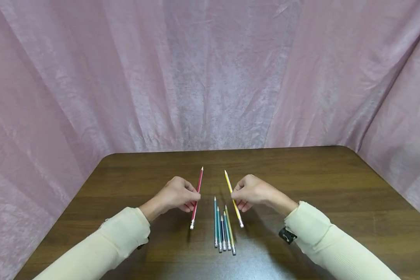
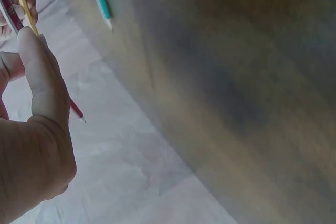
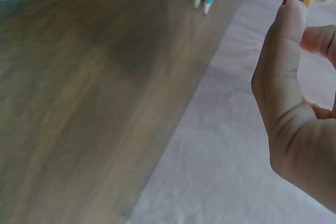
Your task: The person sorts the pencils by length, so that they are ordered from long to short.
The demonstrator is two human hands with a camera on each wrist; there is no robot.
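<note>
My left hand (image 1: 177,193) pinches a red pencil (image 1: 199,181) near its middle, its sharpened tip pointing away and its eraser end toward me. Opposite it, my right hand (image 1: 252,191) pinches a yellow pencil (image 1: 228,179) the same way, its tip leaning left. Both pencils are apart from each other and appear raised above the table. Between and nearer than the hands, several pencils (image 1: 216,225) in teal, dark blue and gold lie side by side, tips away. In the left wrist view the left thumb (image 2: 42,77) hides part of the red pencil.
The brown wooden table (image 1: 126,182) has rounded far corners. Behind it and at both sides hangs a pink curtain (image 1: 210,77). Dark wrist bands show under the light sleeves (image 1: 101,241).
</note>
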